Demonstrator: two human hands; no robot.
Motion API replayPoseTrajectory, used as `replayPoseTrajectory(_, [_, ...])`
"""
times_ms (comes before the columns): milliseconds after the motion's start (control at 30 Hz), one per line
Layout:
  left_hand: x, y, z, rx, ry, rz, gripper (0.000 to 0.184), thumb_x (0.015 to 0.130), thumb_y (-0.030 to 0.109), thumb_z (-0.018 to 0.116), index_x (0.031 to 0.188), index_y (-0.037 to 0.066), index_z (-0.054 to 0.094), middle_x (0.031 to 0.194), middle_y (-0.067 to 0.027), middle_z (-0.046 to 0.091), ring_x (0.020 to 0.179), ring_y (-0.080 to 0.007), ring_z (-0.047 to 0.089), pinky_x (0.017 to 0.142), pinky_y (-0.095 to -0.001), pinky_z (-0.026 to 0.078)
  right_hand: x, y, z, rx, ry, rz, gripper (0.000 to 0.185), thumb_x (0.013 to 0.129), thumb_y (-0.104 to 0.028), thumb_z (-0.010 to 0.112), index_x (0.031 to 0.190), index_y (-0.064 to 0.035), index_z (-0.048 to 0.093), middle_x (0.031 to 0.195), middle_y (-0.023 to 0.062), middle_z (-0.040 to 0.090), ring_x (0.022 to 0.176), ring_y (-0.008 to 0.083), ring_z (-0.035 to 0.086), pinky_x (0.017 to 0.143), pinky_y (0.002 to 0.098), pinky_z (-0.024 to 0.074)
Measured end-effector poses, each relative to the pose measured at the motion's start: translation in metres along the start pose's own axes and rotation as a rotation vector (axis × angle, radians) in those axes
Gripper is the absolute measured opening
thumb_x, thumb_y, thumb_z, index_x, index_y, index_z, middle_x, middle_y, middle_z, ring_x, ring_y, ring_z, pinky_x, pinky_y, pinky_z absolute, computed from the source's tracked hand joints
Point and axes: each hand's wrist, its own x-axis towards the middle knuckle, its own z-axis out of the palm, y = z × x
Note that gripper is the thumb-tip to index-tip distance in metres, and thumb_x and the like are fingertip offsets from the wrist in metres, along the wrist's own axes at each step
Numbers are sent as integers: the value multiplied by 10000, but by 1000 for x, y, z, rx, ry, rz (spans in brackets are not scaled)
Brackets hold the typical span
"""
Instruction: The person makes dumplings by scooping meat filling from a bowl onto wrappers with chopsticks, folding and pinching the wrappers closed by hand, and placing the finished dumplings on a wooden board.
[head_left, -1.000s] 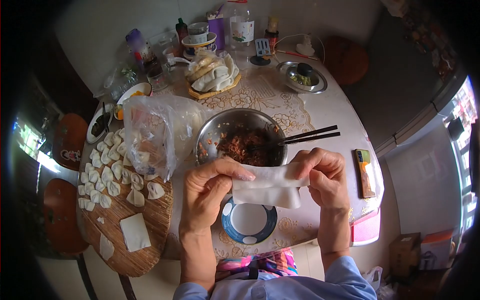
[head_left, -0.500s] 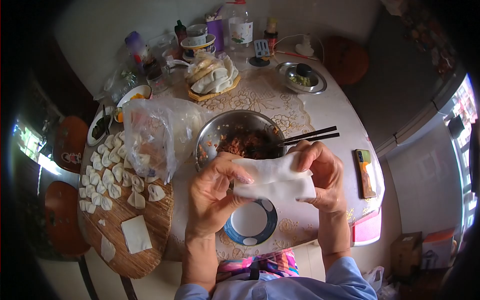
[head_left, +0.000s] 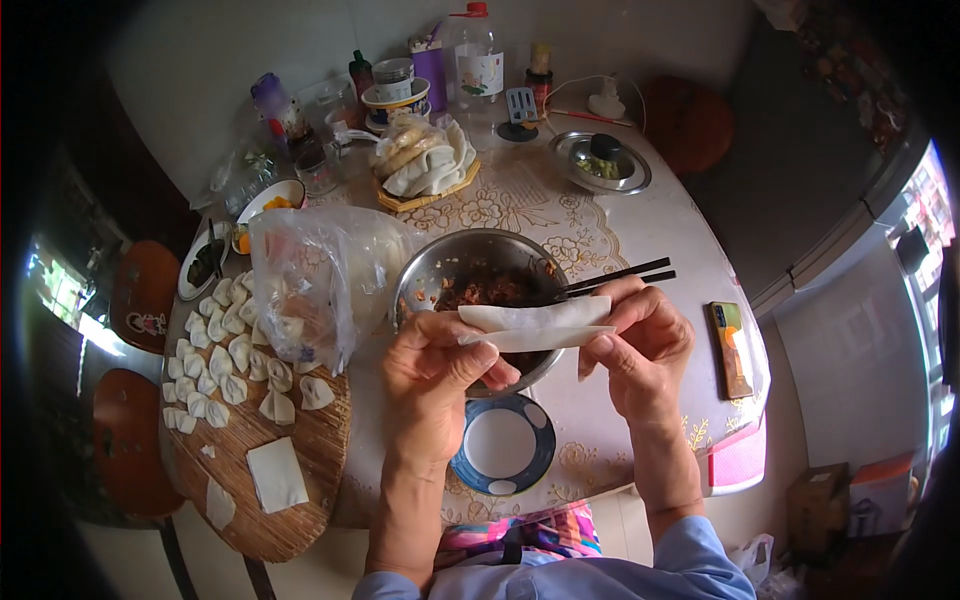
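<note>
Between both hands, a white dumpling wrapper is folded into a long strip with a flap along its near edge. My left hand pinches its left end, and my right hand pinches the right end. Whatever lies inside the fold is hidden. Just behind it stands a steel bowl of reddish minced filling, with black chopsticks resting in it. Below the hands sits a blue-rimmed plate. At left, a wooden board carries several folded dumplings and a flat square wrapper.
A clear plastic bag lies between board and bowl. Behind are a basket with a white cloth, a large plastic bottle and a steel dish. A phone lies near the right table edge.
The wrapper has been folded narrower and tilted, so it now shows as a thin strip. Both hands have shifted slightly, with the fingers regripping its ends.
</note>
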Motion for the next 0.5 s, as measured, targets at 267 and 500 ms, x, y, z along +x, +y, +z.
replayPoseTrajectory(267, [5,-1,14,-444,-43,-120,323,818,191,637,1062,11,524,919,-122,604,755,-204,625,692,-310,541,1,1,1,172,-9,52,139,762,17,658,815,21,529,909,143,556,661,174,591,529,271,515])
replayPoseTrajectory(500, [2,-7,-2,-365,-76,-155,279,794,53,591,1067,9,559,1043,-121,562,829,-207,599,721,-307,505,0,5,4,273,-53,127,121,822,-57,616,892,9,542,904,121,541,727,166,563,564,274,503])
